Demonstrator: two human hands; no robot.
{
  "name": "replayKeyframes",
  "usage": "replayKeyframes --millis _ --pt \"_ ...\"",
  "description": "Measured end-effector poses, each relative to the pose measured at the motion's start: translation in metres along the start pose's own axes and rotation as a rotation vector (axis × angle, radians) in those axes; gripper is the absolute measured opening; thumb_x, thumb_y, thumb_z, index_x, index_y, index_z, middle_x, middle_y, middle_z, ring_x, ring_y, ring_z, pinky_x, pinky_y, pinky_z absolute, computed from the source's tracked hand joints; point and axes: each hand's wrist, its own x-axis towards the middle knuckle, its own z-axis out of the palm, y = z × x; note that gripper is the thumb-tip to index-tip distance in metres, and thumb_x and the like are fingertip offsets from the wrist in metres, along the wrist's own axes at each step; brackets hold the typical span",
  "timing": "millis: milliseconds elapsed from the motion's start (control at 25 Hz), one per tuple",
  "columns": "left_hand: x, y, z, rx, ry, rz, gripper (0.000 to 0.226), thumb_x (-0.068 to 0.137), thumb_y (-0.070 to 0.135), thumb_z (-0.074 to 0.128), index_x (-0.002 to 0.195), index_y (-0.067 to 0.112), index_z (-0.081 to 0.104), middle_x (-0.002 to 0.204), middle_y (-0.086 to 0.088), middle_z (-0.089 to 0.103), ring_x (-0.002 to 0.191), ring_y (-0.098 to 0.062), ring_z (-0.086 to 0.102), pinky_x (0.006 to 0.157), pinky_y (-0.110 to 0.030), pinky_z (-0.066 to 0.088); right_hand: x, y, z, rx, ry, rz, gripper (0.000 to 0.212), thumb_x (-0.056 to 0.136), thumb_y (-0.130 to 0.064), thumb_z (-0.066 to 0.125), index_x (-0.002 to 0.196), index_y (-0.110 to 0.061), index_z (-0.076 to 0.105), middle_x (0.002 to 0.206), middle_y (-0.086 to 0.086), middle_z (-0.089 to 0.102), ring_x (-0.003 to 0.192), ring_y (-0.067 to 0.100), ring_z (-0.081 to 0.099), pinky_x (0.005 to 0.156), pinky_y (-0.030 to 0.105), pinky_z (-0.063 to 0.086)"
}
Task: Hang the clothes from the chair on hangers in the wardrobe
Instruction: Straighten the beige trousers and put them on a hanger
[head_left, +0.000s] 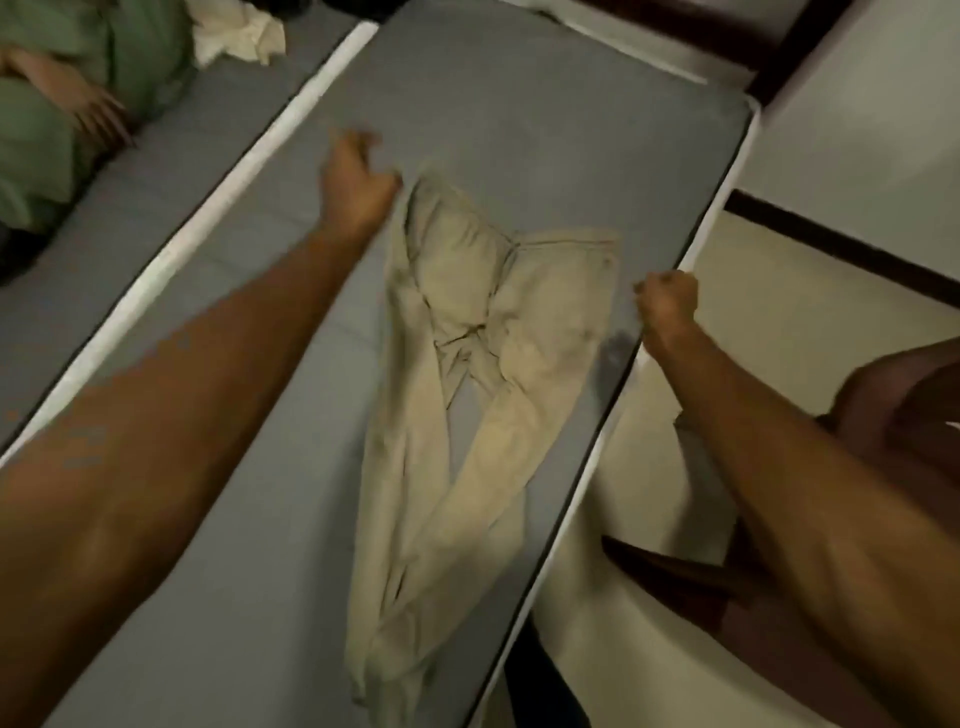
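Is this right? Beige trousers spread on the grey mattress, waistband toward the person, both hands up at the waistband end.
Not quite. The head view shows the beige trousers on the grey mattress with the waistband away from the person, legs trailing toward them. Left hand and right hand are at the waistband end.

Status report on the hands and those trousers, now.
Left hand curled at the beige trousers' waist, grip unclear. Right hand fisted by the mattress edge, apart from them. Trousers flat, crumpled. No hanger in view.

dim, motion-blurred, wide-angle edge distortion
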Motion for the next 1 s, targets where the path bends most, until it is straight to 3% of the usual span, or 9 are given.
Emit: replayKeyframes --millis 40,120,280,360,480,600,720,800,1000 --pt "-0.034 -0.002 0.005 0.017 -0.162 0.006 0.051 0.075 0.017 0.074 0.123 0.008 0.061 0.118 -0.018 0.067 0.109 -0.03 0.063 0.088 -0.03 0.047 -0.003 0.029 0.016 -0.1 0.007 0.033 0.022 0.069 -0.023 0.062 0.089 -0.015 0.067 0.1 0.014 0.073 0.093 0.032 0.071 0.084 0.042 0.059" --pt "-0.109 -0.06 0.019 0.086 -0.239 -0.152 0.06 0.077 0.018 0.081 0.13 0.001 0.057 0.121 -0.018 0.065 0.111 -0.033 0.063 0.09 -0.03 0.046 -0.033 0.09 0.037 -0.248 -0.036 0.089 0.018 0.079 -0.019 0.07 0.095 -0.012 0.067 0.102 0.012 0.072 0.094 0.03 0.069 0.085 0.037 0.058" --pt "-0.194 -0.165 0.031 0.335 -0.304 -0.471 0.092 0.068 0.044 0.091 0.136 0.002 0.045 0.13 -0.023 0.055 0.118 -0.041 0.057 0.097 -0.048 0.052 -0.094 0.172 0.056 -0.355 -0.108 0.251 0.052 0.077 -0.054 0.081 0.097 -0.009 0.066 0.098 0.01 0.069 0.092 0.032 0.068 0.079 0.039 0.056" --pt "-0.236 -0.193 0.028 0.433 -0.353 -0.589 0.091 0.068 0.057 0.087 0.128 0.003 0.045 0.125 -0.022 0.056 0.114 -0.042 0.059 0.093 -0.052 0.054 -0.128 0.208 0.063 -0.392 -0.18 0.396 0.072 0.067 -0.067 0.082 0.105 -0.009 0.064 0.1 0.008 0.068 0.092 0.031 0.067 0.078 0.04 0.057" --pt "-0.286 -0.232 0.015 0.489 -0.563 -0.664 0.072 0.076 0.058 0.08 0.115 0.004 0.054 0.11 -0.013 0.063 0.102 -0.036 0.065 0.082 -0.04 0.055 -0.176 0.272 0.079 -0.439 -0.348 0.477 0.083 0.046 -0.079 0.08 0.098 -0.015 0.071 0.092 0.004 0.075 0.085 0.03 0.073 0.073 0.045 0.063" --pt "-0.322 -0.259 0.006 0.432 -0.595 -0.545 0.024 0.094 0.029 0.063 0.1 0.006 0.066 0.1 -0.011 0.069 0.096 -0.034 0.067 0.077 -0.035 0.052 -0.213 0.303 0.095 -0.354 -0.435 0.542 0.052 0.055 -0.059 0.091 0.072 -0.014 0.073 0.072 0.006 0.074 0.064 0.026 0.071 0.055 0.038 0.06" --pt "-0.328 -0.277 -0.006 0.217 -0.442 -0.595 0.02 0.101 0.014 0.05 0.095 0.004 0.066 0.093 -0.017 0.072 0.078 -0.027 0.068 0.07 -0.033 0.053 -0.24 0.303 0.104 -0.154 -0.426 0.666 0.021 0.079 -0.014 0.086 0.072 -0.004 0.069 0.074 0.015 0.069 0.054 0.023 0.064 0.046 0.026 0.049" --pt "-0.326 -0.288 -0.019 0.091 -0.374 -0.686 0.021 0.102 0.009 0.044 0.097 0.004 0.064 0.087 -0.02 0.073 0.068 -0.025 0.07 0.069 -0.036 0.06 -0.245 0.309 0.107 -0.067 -0.387 0.688 0.011 0.086 -0.002 0.073 0.077 0.0 0.067 0.081 0.016 0.07 0.058 0.025 0.066 0.048 0.026 0.051" --pt "-0.339 -0.267 -0.007 0.119 -0.408 -0.345 0.013 0.094 0.028 0.064 0.082 0.023 0.062 0.074 0.002 0.068 0.072 -0.023 0.067 0.07 -0.032 0.051 -0.281 0.31 0.098 0.108 -0.474 0.674 0.012 0.097 -0.003 0.058 0.088 -0.008 0.063 0.076 0.004 0.074 0.065 0.02 0.07 0.069 0.033 0.055"
